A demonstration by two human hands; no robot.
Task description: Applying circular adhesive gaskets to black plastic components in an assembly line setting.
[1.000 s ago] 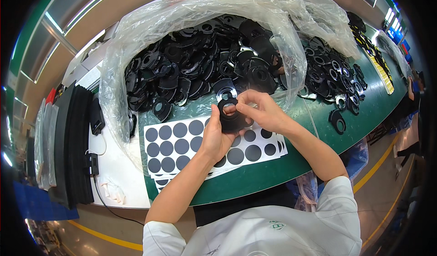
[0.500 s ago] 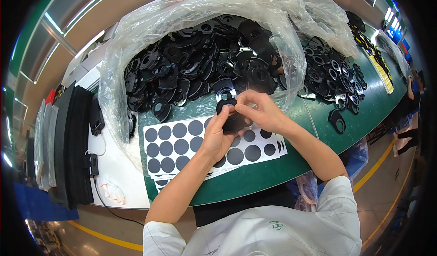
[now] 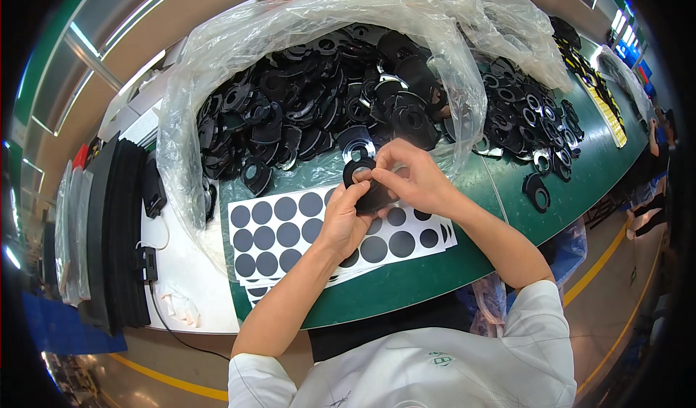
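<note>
Both grips pinch what I take for one black ring part (image 3: 360, 180), left hand (image 3: 346, 216) under, right hand (image 3: 415, 180) over; I fear the round black sticker landing crooked above the sticker sheet (image 3: 290, 227).

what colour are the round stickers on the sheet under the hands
Black round stickers on a white sheet, clearest in the head view.

black ring part (image 3: 360, 172) — flat plastic, round hole | pinched between both hands | tilted, above white sheet of black round stickers (image 3: 290, 230) — flat on table
</note>
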